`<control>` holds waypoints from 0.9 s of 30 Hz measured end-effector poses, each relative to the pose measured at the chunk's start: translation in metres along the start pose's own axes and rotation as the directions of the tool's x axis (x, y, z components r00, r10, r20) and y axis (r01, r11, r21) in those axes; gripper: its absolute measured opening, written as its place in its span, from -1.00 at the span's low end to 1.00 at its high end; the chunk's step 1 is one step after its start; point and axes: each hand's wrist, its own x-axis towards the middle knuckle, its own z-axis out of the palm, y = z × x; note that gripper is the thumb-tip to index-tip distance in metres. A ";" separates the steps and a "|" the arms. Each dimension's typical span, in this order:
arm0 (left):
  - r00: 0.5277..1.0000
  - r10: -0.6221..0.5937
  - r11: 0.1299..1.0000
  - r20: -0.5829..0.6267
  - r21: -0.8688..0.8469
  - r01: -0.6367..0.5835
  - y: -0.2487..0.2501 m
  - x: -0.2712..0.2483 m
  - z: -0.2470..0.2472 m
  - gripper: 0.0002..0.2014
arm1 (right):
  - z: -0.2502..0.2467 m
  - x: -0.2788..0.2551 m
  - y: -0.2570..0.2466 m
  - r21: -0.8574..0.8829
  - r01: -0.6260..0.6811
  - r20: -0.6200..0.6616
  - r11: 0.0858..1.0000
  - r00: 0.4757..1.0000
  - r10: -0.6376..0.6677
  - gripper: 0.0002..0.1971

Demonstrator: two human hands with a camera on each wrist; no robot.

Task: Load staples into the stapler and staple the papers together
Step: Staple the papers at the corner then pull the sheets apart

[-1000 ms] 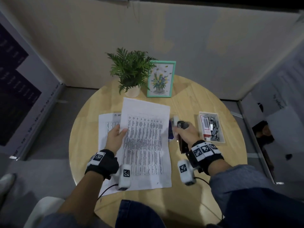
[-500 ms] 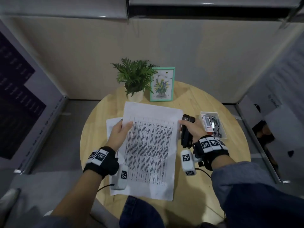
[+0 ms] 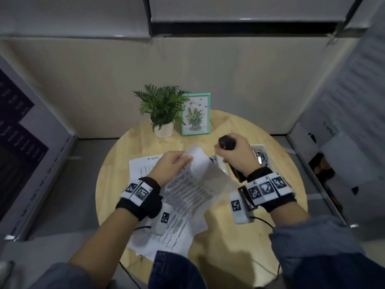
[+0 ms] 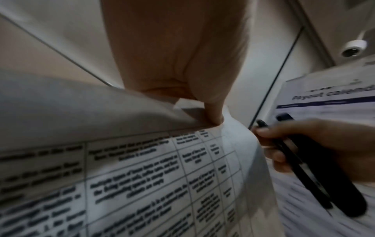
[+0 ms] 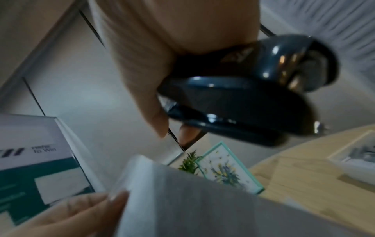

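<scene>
Gripping: the right hand (image 3: 236,155) is wrapped around the dark stapler (image 3: 227,142), raised off the tabletop (image 3: 270,205).
Left hand (image 3: 169,166): fingers and thumb pinch the top corner of a printed sheet (image 3: 193,184), lifting it so it curls.
Stapler nose: close to that pinched corner in the left wrist view; whether it touches the paper is unclear through the blur.
Second sheet (image 3: 141,165): flat on the tabletop under the left hand.
Staple tray (image 3: 260,155): a white box of metal pieces just right of the right hand.
Back edge: 1 potted fern (image 3: 161,107) beside 1 framed flower picture (image 3: 195,114).
</scene>
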 end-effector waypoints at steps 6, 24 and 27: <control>0.997 0.052 0.998 0.055 0.035 -0.054 0.014 0.010 0.005 -0.75 | -0.001 0.001 -0.007 0.157 -0.115 0.132 0.981 0.987 0.094 -0.77; 0.998 0.059 0.998 -0.001 -0.009 -0.059 0.036 0.037 0.020 -0.83 | -0.020 0.017 0.008 0.211 -0.157 0.152 0.965 0.980 0.127 -0.71; 0.998 0.060 0.998 0.003 0.017 -0.060 0.038 0.039 0.023 -0.83 | -0.021 0.020 0.013 0.211 -0.175 0.128 0.962 0.980 0.150 -0.72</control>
